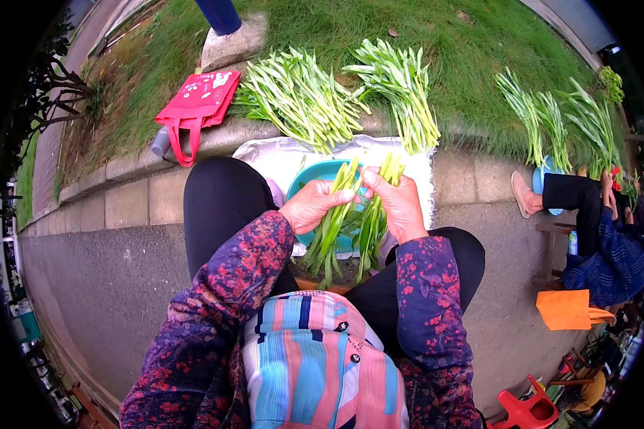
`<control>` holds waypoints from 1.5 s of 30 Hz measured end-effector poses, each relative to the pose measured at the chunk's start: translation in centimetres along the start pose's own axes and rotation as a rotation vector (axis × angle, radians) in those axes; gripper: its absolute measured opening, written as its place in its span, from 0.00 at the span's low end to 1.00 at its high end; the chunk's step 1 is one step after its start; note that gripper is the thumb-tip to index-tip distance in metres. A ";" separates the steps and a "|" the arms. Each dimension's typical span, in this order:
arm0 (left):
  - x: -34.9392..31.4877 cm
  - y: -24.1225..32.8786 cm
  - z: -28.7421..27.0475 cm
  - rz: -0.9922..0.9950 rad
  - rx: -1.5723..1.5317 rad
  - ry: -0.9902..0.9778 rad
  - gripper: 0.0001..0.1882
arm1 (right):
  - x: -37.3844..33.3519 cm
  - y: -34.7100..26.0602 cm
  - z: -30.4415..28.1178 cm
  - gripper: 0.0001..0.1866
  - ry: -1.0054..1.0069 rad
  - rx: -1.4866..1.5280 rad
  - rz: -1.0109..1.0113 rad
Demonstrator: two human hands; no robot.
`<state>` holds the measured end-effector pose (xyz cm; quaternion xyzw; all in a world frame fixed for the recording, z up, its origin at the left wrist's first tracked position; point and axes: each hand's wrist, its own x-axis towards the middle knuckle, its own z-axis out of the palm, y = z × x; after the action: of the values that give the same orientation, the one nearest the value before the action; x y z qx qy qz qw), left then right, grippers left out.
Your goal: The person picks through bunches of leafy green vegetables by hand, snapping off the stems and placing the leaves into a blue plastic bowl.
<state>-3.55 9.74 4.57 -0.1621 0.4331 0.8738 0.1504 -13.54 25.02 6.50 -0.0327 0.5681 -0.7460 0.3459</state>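
My left hand (318, 205) is closed round a bunch of water spinach (327, 239), its pale stems up and its leaves hanging toward my lap. In my right hand (399, 207) is a second bunch of water spinach (369, 239), also leaves down. The fingertips of both hands come close together at the stems; whether they touch is hard to tell. Below them stands a teal basin (302, 183) between my knees, partly hidden by my hands and the stalks. Loose leaves show inside it. A white cloth (265, 154) lies under the basin.
Two large piles of water spinach, a left pile (300, 100) and a right pile (402, 89), lie beyond the cloth by the kerb. A red tote bag (202, 100) and a bottle (161, 141) are at left. Another person (576, 207) sits at right near more greens (551, 125) and an orange bag (564, 309).
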 end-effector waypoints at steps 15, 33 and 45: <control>0.1 0.7 -1.7 0.085 -0.066 0.160 0.13 | 0.3 -0.7 -1.2 0.11 0.045 0.150 0.016; -0.5 2.6 -4.5 0.262 -0.192 0.226 0.16 | 0.8 -2.4 -6.4 0.12 0.118 0.334 -0.062; -0.5 2.6 -4.7 0.299 -0.169 0.236 0.15 | 0.4 -3.4 -7.8 0.12 0.130 0.428 -0.087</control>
<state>-3.40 4.37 3.88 -0.2092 0.3922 0.8946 -0.0466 -18.95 31.59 6.61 0.0651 0.4160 -0.8644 0.2748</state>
